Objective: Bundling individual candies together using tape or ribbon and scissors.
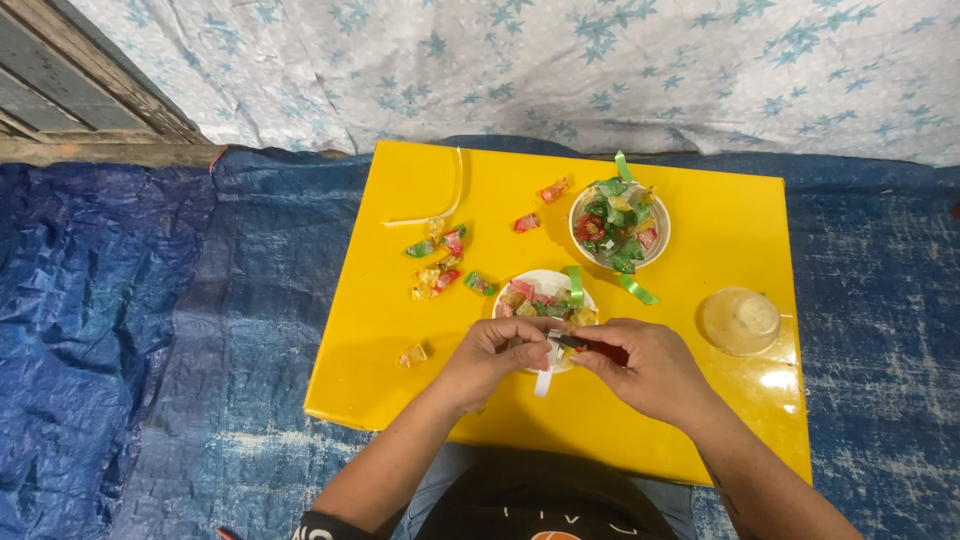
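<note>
Two hands meet over the near edge of a low yellow worktop (400, 350). The left hand (495, 355) pinches a white ribbon strip (543, 380) whose loose end hangs below the fingers. The right hand (640, 365) is closed on a small red-handled tool (598, 349), apparently scissors or a cutter, its tip pointing at the strip. Just beyond the hands stands a white cup (545, 285) filled with wrapped candies, a green ribbon (574, 285) lying across it. A second cup (619, 226), also full of candies with green ribbon around it, stands farther back to the right. Loose candies (445, 260) lie scattered on the left of the worktop, and a clear lid (741, 320) rests at the right.

To work the strip cleanly, it seems wise to keep it taut between the left fingers, hold the blade close to the pinch, and keep the fingertips clear of the edge. Steadying both wrists against the worktop should help.
</note>
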